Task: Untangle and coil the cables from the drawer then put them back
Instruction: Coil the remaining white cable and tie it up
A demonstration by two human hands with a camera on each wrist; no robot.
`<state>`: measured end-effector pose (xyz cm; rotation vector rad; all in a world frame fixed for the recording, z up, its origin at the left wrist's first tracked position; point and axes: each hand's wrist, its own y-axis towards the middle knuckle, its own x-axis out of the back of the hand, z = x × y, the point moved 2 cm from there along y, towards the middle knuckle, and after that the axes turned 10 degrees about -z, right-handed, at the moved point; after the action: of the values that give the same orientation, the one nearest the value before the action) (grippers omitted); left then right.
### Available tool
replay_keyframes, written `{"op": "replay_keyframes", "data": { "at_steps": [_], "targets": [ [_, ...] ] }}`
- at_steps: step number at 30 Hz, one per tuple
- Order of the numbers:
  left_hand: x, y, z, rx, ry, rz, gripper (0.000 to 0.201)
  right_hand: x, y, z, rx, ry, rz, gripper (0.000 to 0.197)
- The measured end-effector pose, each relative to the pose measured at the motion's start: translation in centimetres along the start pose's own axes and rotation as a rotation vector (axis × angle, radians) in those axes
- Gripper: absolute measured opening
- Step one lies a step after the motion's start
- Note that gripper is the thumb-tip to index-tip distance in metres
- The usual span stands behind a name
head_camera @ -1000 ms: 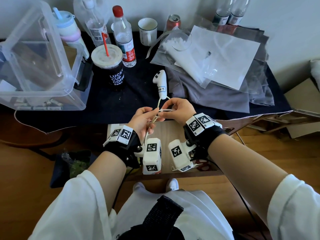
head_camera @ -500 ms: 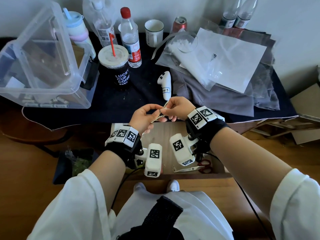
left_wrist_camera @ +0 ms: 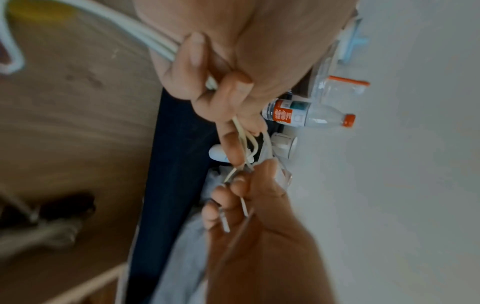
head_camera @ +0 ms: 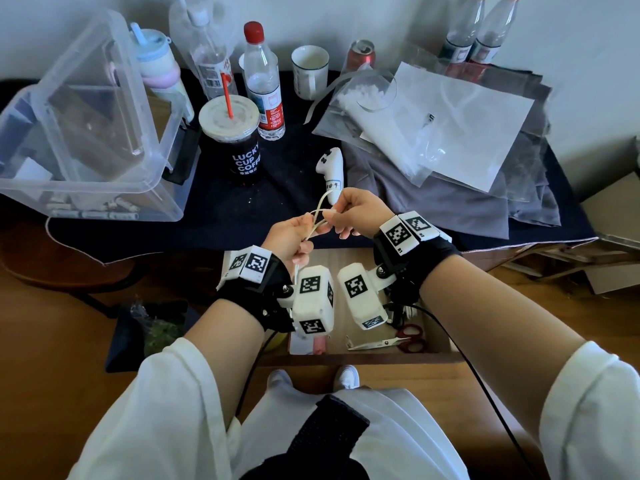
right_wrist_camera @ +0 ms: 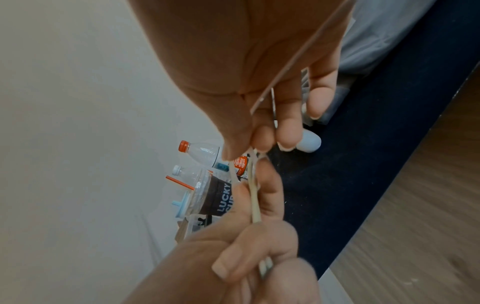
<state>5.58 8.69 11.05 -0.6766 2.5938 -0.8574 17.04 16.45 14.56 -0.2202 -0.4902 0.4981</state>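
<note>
— Wooden floor below, dark cloth over the table (head_camera: 214, 223) ahead. What sits nearest?

— An open wooden drawer (head_camera: 356, 356) just under the wrists, with red-handled scissors (head_camera: 398, 341) lying near its front edge.

— And the hands?

— Both are raised above the drawer, close together at the table's edge. The left hand (head_camera: 294, 237) has its fingers curled round a bundle of white cable (head_camera: 320, 211); the left wrist view shows several strands running through its fist and a length trailing down toward the drawer.

— The right one?

— The right hand (head_camera: 360, 213) pinches the same cable between thumb and fingertips, just beside the left thumb. Between the two hands the cable makes a small loop that rises above the knuckles.

— So the cable is off the table?

— Yes, held in the air by both hands.

— Farther on?

— A white controller (head_camera: 332, 168) lies on the cloth just beyond the right hand. Left of it stands a dark coffee cup (head_camera: 235, 147) with a red straw, then a clear storage box (head_camera: 86, 133). To the right, clear plastic bags (head_camera: 450, 133) lie over grey fabric. Water bottles (head_camera: 263, 84), a mug (head_camera: 310, 72) and a can (head_camera: 362, 55) stand along the wall.
</note>
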Motion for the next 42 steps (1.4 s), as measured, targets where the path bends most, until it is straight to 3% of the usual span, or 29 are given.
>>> {"op": "replay_keyframes", "data": {
  "at_steps": [7,12,19,22,25,27,29,32,37,42],
  "targets": [
    [-0.1,-0.4,-0.3,0.055,0.084,0.171,0.029,0.5,0.1,-0.3,-0.018,-0.127,0.036,0.028],
    [-0.2,0.0,-0.5,0.031,0.136,0.127,0.024,-0.2,0.1,-0.5,0.006,-0.127,0.076,0.027],
    [1.7,0.8,-0.1,0.135,-0.129,0.045,0.024,0.1,0.3,-1.2,-0.02,-0.037,0.071,0.027],
    [2.1,0.9,-0.2,0.173,0.036,0.04,0.031,0.3,0.4,-1.5,-0.063,-0.023,0.082,0.027],
    [1.6,0.8,-0.3,0.211,0.256,0.17,0.043,0.0,0.4,-1.4,-0.07,-0.09,0.147,0.028],
    [1.1,0.6,-0.3,0.185,0.308,0.225,0.039,-0.2,0.4,-1.3,-0.061,-0.137,0.185,0.028],
    [0.8,0.4,-0.2,0.137,0.319,0.194,0.028,-0.4,0.5,-1.3,-0.057,-0.133,0.188,0.03],
    [1.0,0.6,-0.1,0.08,0.261,0.158,0.027,-0.6,0.5,-1.5,-0.043,-0.107,0.173,0.028],
    [3.7,1.9,0.3,0.156,-0.166,0.104,0.031,1.4,1.2,-3.3,-0.129,0.044,0.057,0.028],
    [4.4,2.4,0.9,0.178,-0.181,-0.016,0.029,2.3,2.0,-4.8,-0.22,0.107,-0.058,0.027]
  ]
}}
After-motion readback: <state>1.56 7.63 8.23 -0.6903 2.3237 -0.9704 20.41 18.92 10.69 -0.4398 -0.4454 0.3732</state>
